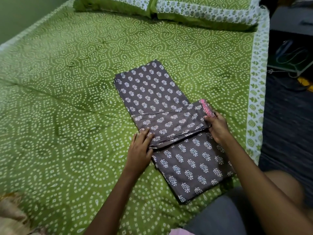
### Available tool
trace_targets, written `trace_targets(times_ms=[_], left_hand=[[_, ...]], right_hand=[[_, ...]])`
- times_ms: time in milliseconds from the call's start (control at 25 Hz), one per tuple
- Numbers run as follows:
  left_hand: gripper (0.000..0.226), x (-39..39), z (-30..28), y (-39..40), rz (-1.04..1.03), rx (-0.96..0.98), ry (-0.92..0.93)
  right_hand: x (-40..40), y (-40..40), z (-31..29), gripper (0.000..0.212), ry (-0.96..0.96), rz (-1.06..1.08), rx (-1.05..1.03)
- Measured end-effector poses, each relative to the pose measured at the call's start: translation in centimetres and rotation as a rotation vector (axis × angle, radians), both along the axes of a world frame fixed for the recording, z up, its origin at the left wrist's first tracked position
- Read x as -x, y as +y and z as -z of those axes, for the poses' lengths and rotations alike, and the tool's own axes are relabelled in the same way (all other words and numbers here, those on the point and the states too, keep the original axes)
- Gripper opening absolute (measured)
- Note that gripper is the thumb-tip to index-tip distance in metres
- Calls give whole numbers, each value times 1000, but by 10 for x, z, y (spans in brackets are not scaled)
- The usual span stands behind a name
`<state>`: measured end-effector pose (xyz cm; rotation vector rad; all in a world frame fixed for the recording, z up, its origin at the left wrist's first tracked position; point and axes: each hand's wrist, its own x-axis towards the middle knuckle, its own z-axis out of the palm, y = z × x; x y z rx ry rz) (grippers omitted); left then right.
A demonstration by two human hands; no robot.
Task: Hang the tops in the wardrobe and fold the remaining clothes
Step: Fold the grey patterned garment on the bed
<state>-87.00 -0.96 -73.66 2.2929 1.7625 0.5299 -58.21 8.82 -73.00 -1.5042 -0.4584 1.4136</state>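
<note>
Green dotted bed [67, 99] under both hands. Grey leaf-print cloth [152, 89] lies between hands, part folded. Left hand [140, 148] flat, fingers straight, pressing fold edge. Right hand [217, 126] pinches other fold end, just below pink trim [205, 106]. Pillows [203, 11] far beyond hands. No writing seen.

Grey leaf-print garment [152, 92] — part-folded, flat, apparently pink-trimmed.

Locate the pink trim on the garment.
In the head view, the pink trim lies right of centre on the grey garment, at the folded flap's far right corner, beside the right hand.
</note>
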Motion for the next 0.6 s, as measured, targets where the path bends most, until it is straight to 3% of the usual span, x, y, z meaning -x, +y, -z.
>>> trace_targets(times_ms=[120, 200, 280, 360, 480, 600], left_hand=[[50, -6, 5, -19, -15, -10, 52], [47, -16, -5, -15, -129, 20, -10], [41, -37, -28, 9, -189, -76, -4], [35, -64, -42, 44, -101, -123, -34], [58, -103, -35, 77, 185, 192, 98], [68, -117, -4, 79, 229, 286, 195]], right_hand=[[2, -7, 6, 45, -60, -6, 5], [2, -1, 1, 45, -162, -29, 19], [-2, 6, -6, 39, -265, -52, 29], [-4, 6, -11, 36, -265, -57, 48], [5, 3, -17, 49, -392, -27, 37], [24, -5, -21, 61, -652, -97, -112]])
